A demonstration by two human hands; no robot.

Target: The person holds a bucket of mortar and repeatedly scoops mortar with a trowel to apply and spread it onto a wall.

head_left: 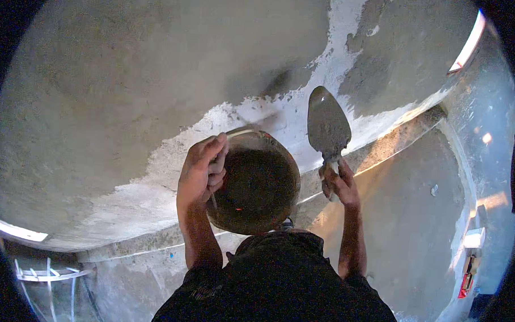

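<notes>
My left hand (203, 169) is closed on the rim of a round, dark bucket (290, 205) held in front of my body. The bucket's inside is in shadow, so what it holds is hard to make out. To its right, my right hand (340, 181) grips the handle of a trowel (328, 121). The trowel's leaf-shaped blade points up and away from me, coated in grey, and is apart from the bucket. Beyond both hands is a wall with grey plaster (159, 61) and a pale, ragged bare strip (259, 113).
A ledge (406, 132) runs along the foot of the plastered wall. White bars of a frame (49, 276) stand at the lower left. At the far right lie a white box (474, 238) and a red item (464, 286). Bright openings (470, 42) show at the edges.
</notes>
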